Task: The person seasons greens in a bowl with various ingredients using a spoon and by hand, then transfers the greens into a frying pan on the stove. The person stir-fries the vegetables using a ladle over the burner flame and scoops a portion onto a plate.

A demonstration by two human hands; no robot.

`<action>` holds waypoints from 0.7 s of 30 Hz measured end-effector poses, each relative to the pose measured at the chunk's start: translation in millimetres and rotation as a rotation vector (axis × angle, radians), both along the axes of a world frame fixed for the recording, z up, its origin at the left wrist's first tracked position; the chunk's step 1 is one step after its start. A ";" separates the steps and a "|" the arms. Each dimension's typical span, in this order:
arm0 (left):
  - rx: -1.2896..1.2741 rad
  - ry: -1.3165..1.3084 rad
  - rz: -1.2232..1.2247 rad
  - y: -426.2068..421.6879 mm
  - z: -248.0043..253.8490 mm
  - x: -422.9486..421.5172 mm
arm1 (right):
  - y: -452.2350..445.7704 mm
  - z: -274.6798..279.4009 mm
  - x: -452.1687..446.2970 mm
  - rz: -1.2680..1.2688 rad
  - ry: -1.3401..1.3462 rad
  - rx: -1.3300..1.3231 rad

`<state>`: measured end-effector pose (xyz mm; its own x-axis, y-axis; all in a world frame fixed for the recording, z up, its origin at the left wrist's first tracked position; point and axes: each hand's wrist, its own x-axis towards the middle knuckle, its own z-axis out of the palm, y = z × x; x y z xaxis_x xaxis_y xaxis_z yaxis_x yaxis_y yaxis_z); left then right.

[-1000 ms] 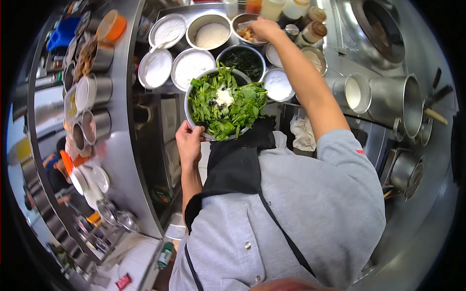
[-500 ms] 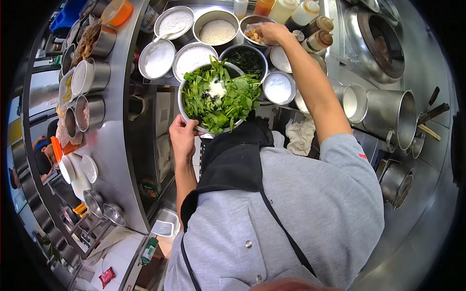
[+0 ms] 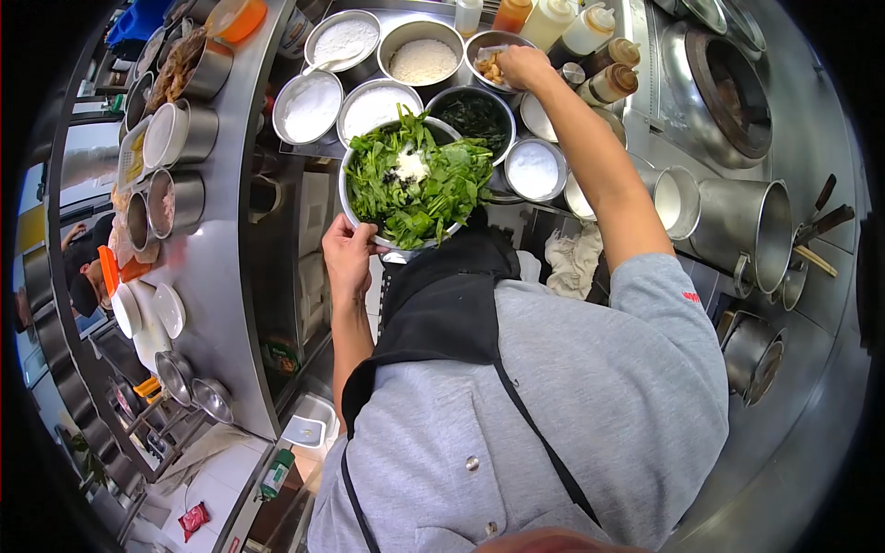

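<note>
My left hand (image 3: 351, 257) grips the rim of a metal bowl (image 3: 347, 205) at its near left side. Leafy greens (image 3: 415, 189) heap above that rim, topped with a mound of white granules (image 3: 411, 167) and some dark specks. Farther forward and to the right, my right hand (image 3: 522, 68) reaches into a small metal bowl (image 3: 473, 44) of tan-brown pieces (image 3: 490, 66). Its fingers look curled together among the pieces; what they hold is hidden.
Around the greens stand bowls of white powder (image 3: 309, 107), pale grains (image 3: 423, 61) and dark leaves (image 3: 472, 120). Sauce bottles (image 3: 588, 29) line the back. A wok (image 3: 714, 88) and large pot (image 3: 737, 226) are right; a steel counter (image 3: 217, 276) with dishes runs left.
The view has shifted slightly, so the surrounding bowls sit a little to the right and lower. My left hand keeps its hold on the bowl; my right hand stays at the tan-brown pieces.
</note>
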<state>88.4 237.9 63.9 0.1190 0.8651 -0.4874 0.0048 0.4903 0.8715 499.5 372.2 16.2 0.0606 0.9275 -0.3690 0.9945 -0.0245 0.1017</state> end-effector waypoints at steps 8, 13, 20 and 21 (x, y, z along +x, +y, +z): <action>0.003 -0.007 0.007 -2.6 -2.0 -0.1 | -1.2 4.0 0.7 0.046 -0.035 0.015; 0.000 -0.016 0.012 -3.3 -3.7 1.1 | 5.7 -5.8 6.4 -0.031 0.089 -0.031; -0.005 -0.013 0.008 -3.3 -3.1 5.2 | -0.5 -11.9 5.4 -0.046 0.055 0.104; -0.005 -0.012 0.010 -3.6 -3.5 5.0 | -1.3 -11.6 5.5 -0.043 0.032 0.113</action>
<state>93.4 234.3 60.4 0.1163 0.8637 -0.4904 -0.0102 0.4947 0.8690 505.0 370.9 4.7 0.0907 0.9601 -0.2646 0.9950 -0.0764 0.0638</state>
